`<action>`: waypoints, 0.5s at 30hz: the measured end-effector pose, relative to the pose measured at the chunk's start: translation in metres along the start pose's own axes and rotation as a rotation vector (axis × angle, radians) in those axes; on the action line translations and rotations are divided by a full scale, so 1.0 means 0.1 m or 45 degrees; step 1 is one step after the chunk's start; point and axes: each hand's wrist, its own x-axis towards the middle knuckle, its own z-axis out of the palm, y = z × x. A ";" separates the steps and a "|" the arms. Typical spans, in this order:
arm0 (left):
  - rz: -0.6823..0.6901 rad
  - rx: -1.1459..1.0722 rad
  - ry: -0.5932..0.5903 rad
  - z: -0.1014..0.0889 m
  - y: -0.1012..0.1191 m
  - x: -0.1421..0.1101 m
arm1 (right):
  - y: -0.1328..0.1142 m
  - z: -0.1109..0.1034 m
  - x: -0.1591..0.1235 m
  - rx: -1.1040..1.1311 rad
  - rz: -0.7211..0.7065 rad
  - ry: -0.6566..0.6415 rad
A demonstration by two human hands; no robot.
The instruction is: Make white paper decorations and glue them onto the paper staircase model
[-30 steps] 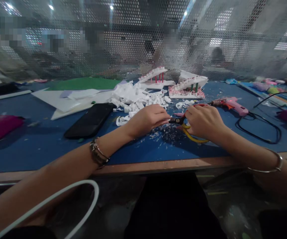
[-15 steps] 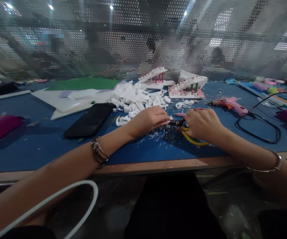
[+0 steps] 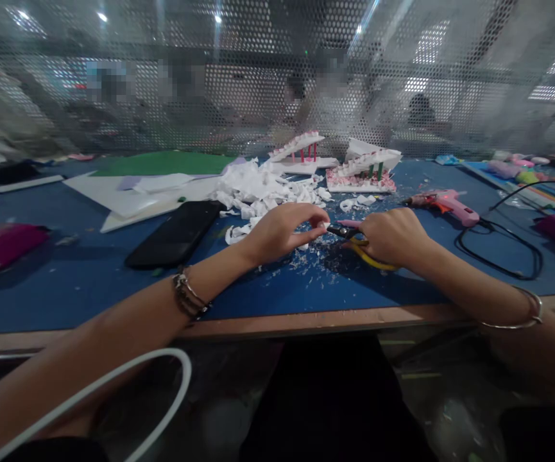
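Gripping scissors (image 3: 348, 232) inward of the surface's near edge (image 3: 325, 319), right hand (image 3: 395, 236) faces left hand (image 3: 287, 230) (pinching a white scrap (image 3: 326, 225)).

On the table (image 3: 89, 301), a phone (image 3: 175, 234) lies left of the scissors (image 3: 344, 231), a glue gun (image 3: 454, 204) right, paper scraps (image 3: 258, 186) behind-left.

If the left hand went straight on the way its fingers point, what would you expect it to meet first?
Probably the scissor blades, held just ahead by the right hand, though depth is unclear.
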 end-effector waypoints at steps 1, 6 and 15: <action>-0.007 -0.039 -0.006 0.01 0.01 0.00 | 0.01 0.00 0.00 0.029 0.010 -0.022; 0.078 -0.201 -0.017 0.05 0.03 -0.01 | 0.08 0.03 0.00 0.328 -0.107 -0.238; -0.311 -0.518 -0.096 0.06 0.05 -0.02 | 0.26 -0.05 -0.01 0.604 -0.222 -0.134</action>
